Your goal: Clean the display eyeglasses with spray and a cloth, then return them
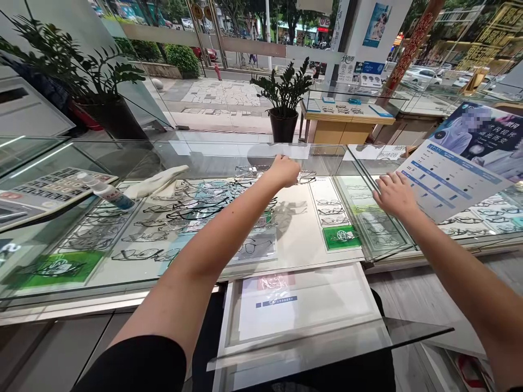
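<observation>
My left hand (285,170) reaches far across the glass counter top (302,228), close to its back edge. Its fingers are curled shut, and what they hold, if anything, is hidden. Just right of it a pair of eyeglasses (305,177) shows under the glass. My right hand (393,194) lies flat on the glass further right, fingers stretched out and holding nothing. It sits beside the lower left corner of a leaning price poster (453,174). Several rows of eyeglass frames (192,209) lie in the case below.
A spray bottle (107,193) and a white cloth (157,182) lie on the glass at left, beside a calculator-like pad (44,193). Below me a white tray (302,305) and a glass pane (327,348) stick out. A potted plant (285,98) stands beyond the counter.
</observation>
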Available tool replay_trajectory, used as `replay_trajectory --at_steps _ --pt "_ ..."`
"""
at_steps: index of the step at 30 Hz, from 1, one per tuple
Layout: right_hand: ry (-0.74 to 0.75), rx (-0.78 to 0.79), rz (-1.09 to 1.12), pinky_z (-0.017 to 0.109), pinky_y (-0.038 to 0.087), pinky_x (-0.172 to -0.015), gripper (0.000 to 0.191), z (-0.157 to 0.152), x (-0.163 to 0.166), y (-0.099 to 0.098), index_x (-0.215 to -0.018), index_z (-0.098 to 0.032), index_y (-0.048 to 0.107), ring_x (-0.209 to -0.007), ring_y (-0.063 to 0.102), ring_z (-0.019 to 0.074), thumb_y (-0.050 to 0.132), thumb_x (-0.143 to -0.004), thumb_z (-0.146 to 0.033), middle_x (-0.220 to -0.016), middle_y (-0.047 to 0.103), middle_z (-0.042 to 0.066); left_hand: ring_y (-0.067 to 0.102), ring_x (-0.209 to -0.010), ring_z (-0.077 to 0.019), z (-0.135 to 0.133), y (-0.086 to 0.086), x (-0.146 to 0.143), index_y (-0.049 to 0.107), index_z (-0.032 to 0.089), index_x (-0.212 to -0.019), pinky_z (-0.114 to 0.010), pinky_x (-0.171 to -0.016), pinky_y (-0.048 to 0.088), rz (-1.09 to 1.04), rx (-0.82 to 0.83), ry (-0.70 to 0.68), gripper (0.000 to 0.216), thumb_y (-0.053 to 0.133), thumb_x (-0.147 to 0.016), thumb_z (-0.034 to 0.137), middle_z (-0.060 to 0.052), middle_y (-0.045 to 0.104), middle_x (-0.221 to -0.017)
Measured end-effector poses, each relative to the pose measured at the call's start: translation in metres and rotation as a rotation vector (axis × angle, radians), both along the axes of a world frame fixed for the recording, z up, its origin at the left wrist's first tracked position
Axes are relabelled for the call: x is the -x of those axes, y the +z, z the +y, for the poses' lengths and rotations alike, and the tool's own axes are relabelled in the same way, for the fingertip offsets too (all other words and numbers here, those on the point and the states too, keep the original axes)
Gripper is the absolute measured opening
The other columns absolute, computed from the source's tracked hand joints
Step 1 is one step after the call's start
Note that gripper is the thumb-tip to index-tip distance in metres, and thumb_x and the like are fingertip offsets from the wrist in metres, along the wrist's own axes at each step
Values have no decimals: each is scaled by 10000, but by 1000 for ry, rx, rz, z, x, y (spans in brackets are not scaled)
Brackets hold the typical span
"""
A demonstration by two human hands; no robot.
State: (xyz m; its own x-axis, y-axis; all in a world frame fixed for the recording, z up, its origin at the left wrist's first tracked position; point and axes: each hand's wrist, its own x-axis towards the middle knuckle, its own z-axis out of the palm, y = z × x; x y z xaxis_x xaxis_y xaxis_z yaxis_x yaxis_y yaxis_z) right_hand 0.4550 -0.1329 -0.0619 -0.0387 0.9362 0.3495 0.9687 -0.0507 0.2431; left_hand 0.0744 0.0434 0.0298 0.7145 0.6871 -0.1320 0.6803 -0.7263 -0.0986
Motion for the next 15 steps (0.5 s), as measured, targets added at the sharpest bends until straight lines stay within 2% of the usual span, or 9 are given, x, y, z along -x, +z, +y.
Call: replay_trajectory --at_steps 4,8,12,15 --pt "46 -31 114 686 400 -1342 593 -45 31 -7 -1514 -152 689 -1577 571 446 382 -1142 -496 -1560 739 226 605 -1393 -397 3 -3 2 858 181 -1266 -545 -1240 396 -46 6 1 362 663 -975 270 -209 831 -1340" --pt "87 -44 261 664 465 -1283 552 -84 38 -18 -1483 -199 714 -1520 616 442 416 -1141 -513 -1509 770 195 598 -1408 -395 2 -5 0 873 187 -1235 -542 -1235 398 -48 15 5 355 637 -982 267 -206 826 -1366" --pt "54 -55 417 626 535 -1200 512 -93 36 -24 -1378 -229 757 -1388 694 424 420 -1135 -529 -1402 808 190 618 -1392 -397 5 -6 -11 873 203 -1281 -550 -1245 404 8 10 19 406 661 -946 287 -200 832 -1359" --pt "65 -47 432 620 522 -1224 507 -89 36 -25 -1358 -231 754 -1410 680 421 434 -1133 -554 -1416 799 189 645 -1361 -394 11 -3 -23 871 206 -1296 -542 -1250 412 58 3 29 449 704 -884 262 -203 841 -1324"
